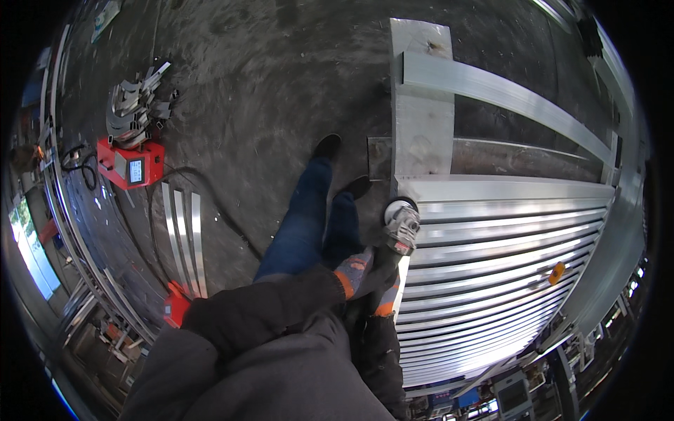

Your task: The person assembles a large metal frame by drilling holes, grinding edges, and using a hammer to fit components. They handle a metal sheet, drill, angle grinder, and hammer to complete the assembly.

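Note:
Both my hands wear grey and orange knit gloves and come together at the dark rear body of an angle grinder (403,229). My left hand (355,271) is closed at the side of that body. Close beside it, my right hand (390,297) is closed on the rear end, mostly hidden by the tool and the sleeves. The grinder's round disc (400,206) is at the left edge of a silvery slatted metal panel (505,210), near its top corner; whether it touches cannot be seen.
Metal bars (491,88) and a wide pale plank (423,126) lie beyond the panel. A yellow tool (557,274) rests on the slats. To the left are a red machine (131,165) with a small screen, metal offcuts (133,109), loose strips (184,235) and a floor cable (221,214).

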`<action>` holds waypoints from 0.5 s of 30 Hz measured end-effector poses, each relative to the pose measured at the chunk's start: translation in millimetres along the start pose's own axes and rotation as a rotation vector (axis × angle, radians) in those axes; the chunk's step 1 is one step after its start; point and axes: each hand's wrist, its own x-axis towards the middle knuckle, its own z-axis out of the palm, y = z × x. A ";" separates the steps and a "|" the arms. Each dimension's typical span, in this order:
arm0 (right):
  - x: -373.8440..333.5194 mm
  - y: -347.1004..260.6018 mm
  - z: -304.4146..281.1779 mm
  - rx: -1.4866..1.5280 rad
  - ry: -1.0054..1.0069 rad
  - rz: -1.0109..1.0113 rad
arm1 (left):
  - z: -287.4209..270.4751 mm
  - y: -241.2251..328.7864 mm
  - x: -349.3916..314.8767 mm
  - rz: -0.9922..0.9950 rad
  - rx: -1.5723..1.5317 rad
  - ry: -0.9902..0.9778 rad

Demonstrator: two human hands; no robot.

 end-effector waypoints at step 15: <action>9.3 11.1 52.6 -0.076 0.003 -0.023 | -41.9 23.5 -0.5 0.057 0.362 -0.084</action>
